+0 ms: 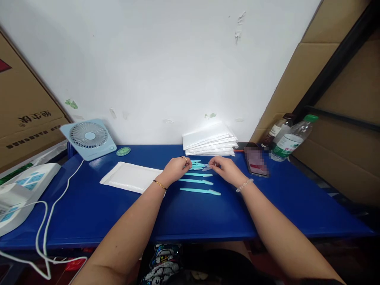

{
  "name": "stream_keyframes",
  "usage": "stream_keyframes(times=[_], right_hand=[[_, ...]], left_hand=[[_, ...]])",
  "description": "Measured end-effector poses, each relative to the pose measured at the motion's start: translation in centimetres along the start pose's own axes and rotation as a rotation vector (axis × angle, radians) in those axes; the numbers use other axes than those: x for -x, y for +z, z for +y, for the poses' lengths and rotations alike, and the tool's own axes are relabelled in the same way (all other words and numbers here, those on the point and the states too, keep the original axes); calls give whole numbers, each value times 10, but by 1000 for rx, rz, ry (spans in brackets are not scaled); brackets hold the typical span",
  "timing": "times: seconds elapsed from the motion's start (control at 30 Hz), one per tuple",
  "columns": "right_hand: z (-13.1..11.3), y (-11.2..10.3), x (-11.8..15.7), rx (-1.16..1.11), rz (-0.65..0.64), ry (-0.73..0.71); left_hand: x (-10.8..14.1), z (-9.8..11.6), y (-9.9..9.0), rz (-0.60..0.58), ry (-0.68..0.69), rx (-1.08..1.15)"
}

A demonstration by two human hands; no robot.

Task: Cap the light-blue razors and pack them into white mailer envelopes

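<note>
Several thin turquoise blade-shaped tools lie on the blue table; three of them are spread in a column, the nearest turquoise tool [200, 191] lying closest to me. Beyond them a small cluster of turquoise tools [197, 165] sits between my hands. My left hand [179, 167] is at the cluster's left end, fingers pinched together on the turquoise tools. At the right end, my right hand [223, 166] has its thumb and fingertips closed at a pale, translucent piece. A white padded envelope [130, 177] lies flat to the left, partly behind my left forearm.
A stack of white padded envelopes [209, 140] rests against the wall. A phone [257, 160] and two bottles, one a green-capped bottle [289, 142], stand right. At left are a light blue fan [90, 136], a green disc [123, 151], white cables and a white device [26, 194].
</note>
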State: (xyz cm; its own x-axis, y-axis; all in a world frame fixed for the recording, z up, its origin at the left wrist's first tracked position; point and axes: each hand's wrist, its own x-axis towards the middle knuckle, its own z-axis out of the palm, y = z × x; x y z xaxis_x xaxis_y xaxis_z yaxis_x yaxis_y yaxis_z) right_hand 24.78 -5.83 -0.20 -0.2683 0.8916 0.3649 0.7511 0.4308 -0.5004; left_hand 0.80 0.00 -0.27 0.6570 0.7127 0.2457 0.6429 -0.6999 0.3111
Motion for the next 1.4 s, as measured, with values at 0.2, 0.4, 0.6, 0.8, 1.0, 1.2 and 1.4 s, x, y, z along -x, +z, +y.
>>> stream_keyframes(times=[0.2, 0.4, 0.6, 0.8, 1.0, 1.2, 1.4], right_hand=[[-10, 6, 1, -41, -36, -9], [-9, 0, 5, -151, -279, -26], [9, 8, 0, 62, -89, -43], [11, 16, -4, 227, -142, -84], [8, 12, -3, 224, -90, -65], [7, 12, -4, 212, -41, -47], [2, 16, -4, 173, -49, -58]], left_hand=[[1, 8, -1, -26, 23, 99], [5, 18, -5, -246, 75, 194], [3, 1, -3, -35, -29, -109], [0, -9, 0, -69, -21, -175], [0, -3, -5, -26, 8, -239], [1, 1, -6, -7, 34, -223], [1, 8, -7, -9, 54, -201]])
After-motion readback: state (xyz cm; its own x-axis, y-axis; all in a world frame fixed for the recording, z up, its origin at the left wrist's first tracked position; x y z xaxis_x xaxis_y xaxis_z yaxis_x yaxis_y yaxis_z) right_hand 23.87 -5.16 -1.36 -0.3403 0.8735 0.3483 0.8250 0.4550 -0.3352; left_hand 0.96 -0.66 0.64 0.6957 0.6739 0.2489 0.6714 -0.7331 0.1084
